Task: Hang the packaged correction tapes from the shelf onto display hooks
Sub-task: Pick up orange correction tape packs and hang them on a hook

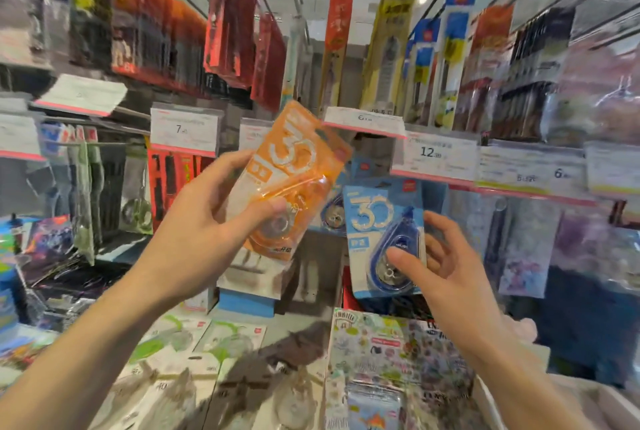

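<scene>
Head view shows the left hand (204, 221) raised in front of the display, fingers and thumb curled round the lower part of an orange correction tape pack (294, 173), which tilts up and to the right with its hang hole at the top corner. Just to the right of it and a little lower, the right hand (446, 273) holds a blue correction tape pack (384, 239), thumb pressed on the blister front and fingers behind the card; whether this blue pack already hangs on a hook or is merely held up I cannot tell, since its top edge sits close under the 12 price tag (433, 155) and no hook shows clearly. Below both hands, green correction tape packs (194, 343) lie flat on the shelf, waiting. By my reading the hanging step is in hand: one pack per hand, lifted to hook level. The next move calls for finding the hook tip behind the price tags, turning the orange pack upright, lining its hole with the prong and sliding it back, all while blur hides the hooks
</scene>
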The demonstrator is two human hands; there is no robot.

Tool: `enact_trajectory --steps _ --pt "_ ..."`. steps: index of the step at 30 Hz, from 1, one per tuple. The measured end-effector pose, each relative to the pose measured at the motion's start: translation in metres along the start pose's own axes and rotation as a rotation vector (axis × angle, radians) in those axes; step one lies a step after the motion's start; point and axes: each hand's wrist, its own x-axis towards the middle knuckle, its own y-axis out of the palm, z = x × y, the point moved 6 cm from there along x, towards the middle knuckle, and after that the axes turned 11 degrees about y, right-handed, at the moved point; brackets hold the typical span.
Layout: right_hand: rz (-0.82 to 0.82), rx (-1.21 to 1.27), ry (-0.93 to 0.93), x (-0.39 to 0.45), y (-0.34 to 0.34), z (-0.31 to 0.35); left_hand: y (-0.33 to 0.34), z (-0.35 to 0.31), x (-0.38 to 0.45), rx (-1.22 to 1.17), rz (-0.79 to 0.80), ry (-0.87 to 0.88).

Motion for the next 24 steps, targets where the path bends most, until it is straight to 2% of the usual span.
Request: enact_trajectory --steps 24 --pt "-0.041 -0.169 -0.025 0.01 0.039 0.044 -0.012 0.011 0.012 -0.002 -0.001 0.026"
